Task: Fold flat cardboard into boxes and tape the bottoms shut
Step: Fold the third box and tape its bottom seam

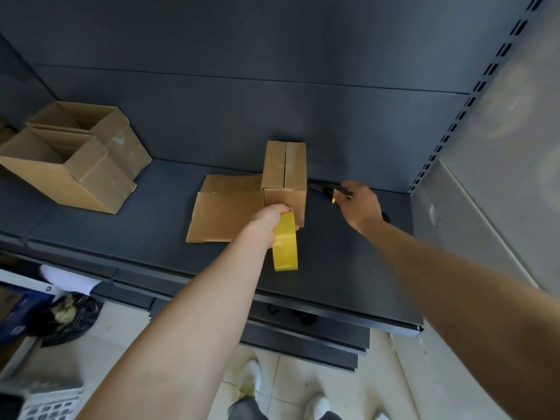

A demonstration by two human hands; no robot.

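Head camera looks down at my two arms, spread wide over the dark shelf (333, 268). Closest to me, my left hand (268, 218) is wrapped tight round the yellow tape roll (285, 241). It holds the roll up on its edge, right against the front of the folded box (285, 177).

Just left of that box, and touching it, one piece of flat cardboard (224, 213) lies on the shelf. Nobody has folded it yet.

The folded box stands with its closed flaps on top. I see a dark line where the two flaps meet, and I see no tape on it. So I think this box is folded but not taped.

A bit further back and to the right, my right hand (360, 204) is down at a small yellow and black tool (342, 194). That part is blurry, so I cannot tell if the fingers are holding it or only touching it.

Far off on the left sit two open boxes (66, 171), side by side, tops open. Their bottoms are hidden, so the tape there is only my guess.

Left to do, I think: tape this box, then fold and tape the flat piece.
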